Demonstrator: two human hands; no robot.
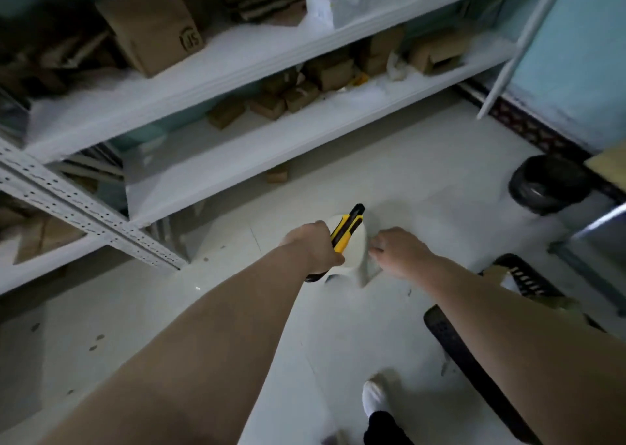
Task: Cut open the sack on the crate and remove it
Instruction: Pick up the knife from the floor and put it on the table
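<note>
Left hand (313,246): fist wrapped tight round a yellow-and-black utility knife (346,233), its far end pointing up and away; whether the blade is out, cannot tell.
Right hand (399,251): fingers pinched together on the white sack (355,251), gathering a fold of it beside the knife.
Sack: pale, bunched up between the two hands, above the white floor (406,160); blurred, edges hard to trace.
Crate (523,277): dark slatted crate at lower right, only partly in view; how sack and crate meet, cannot tell.
Step in hand: judged as setting up the cut.
Doing it well: pull the fold taut with the right hand, keep those fingers clear of the blade's line, cut away from the body, shallow, so the contents are spared.
Risk: loose fabric snags; dim light hides the edge.
</note>
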